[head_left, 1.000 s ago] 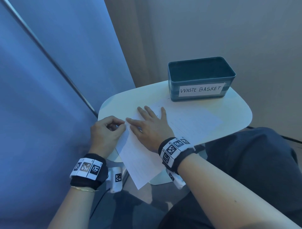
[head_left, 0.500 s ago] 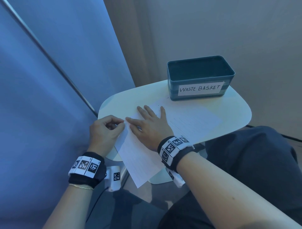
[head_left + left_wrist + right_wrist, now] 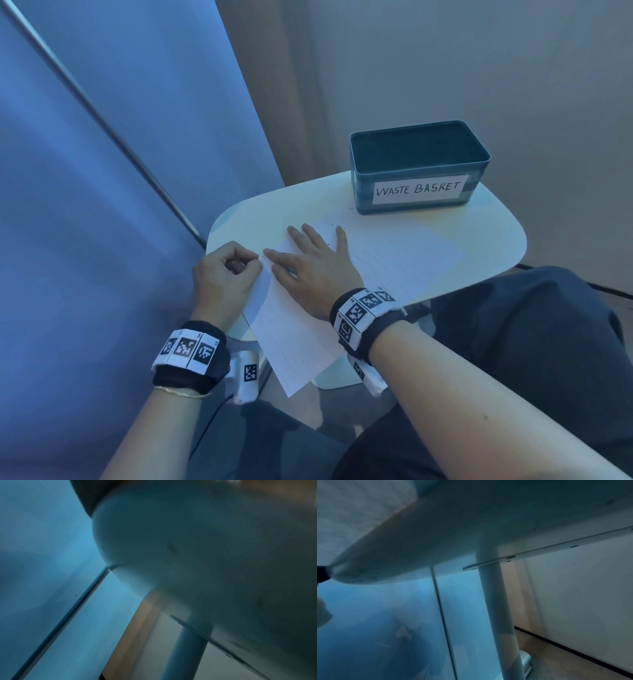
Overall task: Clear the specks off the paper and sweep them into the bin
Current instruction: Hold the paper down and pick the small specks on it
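A lined white paper (image 3: 404,253) lies slantwise on the small white table (image 3: 493,233), its near corner hanging over the front edge. A few tiny dark specks (image 3: 331,236) sit on the sheet near my fingertips and by the bin. My right hand (image 3: 308,257) lies flat on the paper, fingers spread and straight. My left hand (image 3: 233,270) pinches the paper's left edge, lifting it slightly. A dark teal bin (image 3: 419,168) labelled WASTE BASKET stands at the table's far side. Both wrist views show only the table's underside (image 3: 205,547) and leg (image 3: 496,601).
A blue partition (image 3: 102,171) with a metal rail runs close along the left of the table. A beige wall (image 3: 445,68) stands behind the bin. My dark-clad leg (image 3: 513,342) is at the right, under the table's edge.
Hardly anything has shifted; both hands keep their places on the paper, with the left pinch drawn slightly tighter at the edge.
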